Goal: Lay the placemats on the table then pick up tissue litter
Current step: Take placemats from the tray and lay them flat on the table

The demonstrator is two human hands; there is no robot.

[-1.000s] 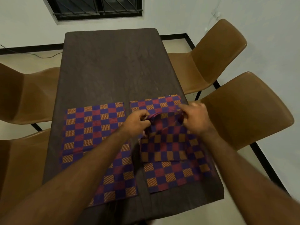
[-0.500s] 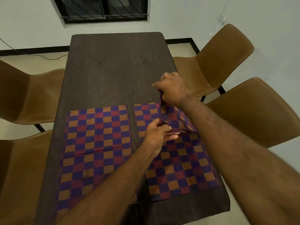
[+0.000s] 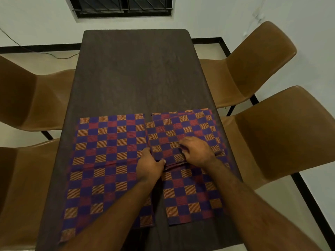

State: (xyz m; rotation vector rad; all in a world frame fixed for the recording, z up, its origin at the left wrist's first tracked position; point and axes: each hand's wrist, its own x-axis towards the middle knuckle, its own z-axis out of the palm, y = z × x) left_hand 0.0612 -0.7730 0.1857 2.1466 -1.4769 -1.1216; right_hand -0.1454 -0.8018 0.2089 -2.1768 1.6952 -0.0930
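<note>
Right hand point(image 3: 197, 151) has dropped onto folded placemat point(image 3: 181, 134); no writing.

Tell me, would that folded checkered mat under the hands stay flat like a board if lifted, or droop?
Probably droop. The folded placemat is woven cloth that creases and bunches where the left hand and right hand pinch it. It looks thin, so likely light. On the smooth table it might slide when pushed.

purple-orange-red checked placemats point(image 3: 108, 160), dark brown table point(image 3: 137, 69)
</note>
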